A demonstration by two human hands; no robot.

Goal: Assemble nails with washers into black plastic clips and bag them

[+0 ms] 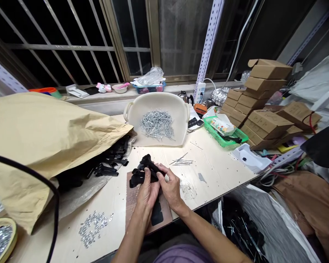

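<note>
My left hand (pixel 148 191) is closed round a black plastic part (pixel 150 166), its thumb lying on top. Fingers of my right hand (pixel 170 186) pinch the near end of the same part. Beneath it, more black parts (pixel 137 179) are partly hidden by my left hand; whether they are held or lie on the mat I cannot tell. Under both hands is a brown mat (pixel 130 201) with a flat black piece (pixel 157 213) on it. Several long thin screws or pins (pixel 183 161) lie just beyond my right hand.
A white basin (pixel 156 100) tipped toward me holds many metal pins. At left, a paper sack (pixel 49 128) spills black parts (pixel 106 170). Small metal nuts or washers (pixel 93 226) lie at front left. A green basket (pixel 226 140) and cardboard boxes (pixel 265 124) stand right.
</note>
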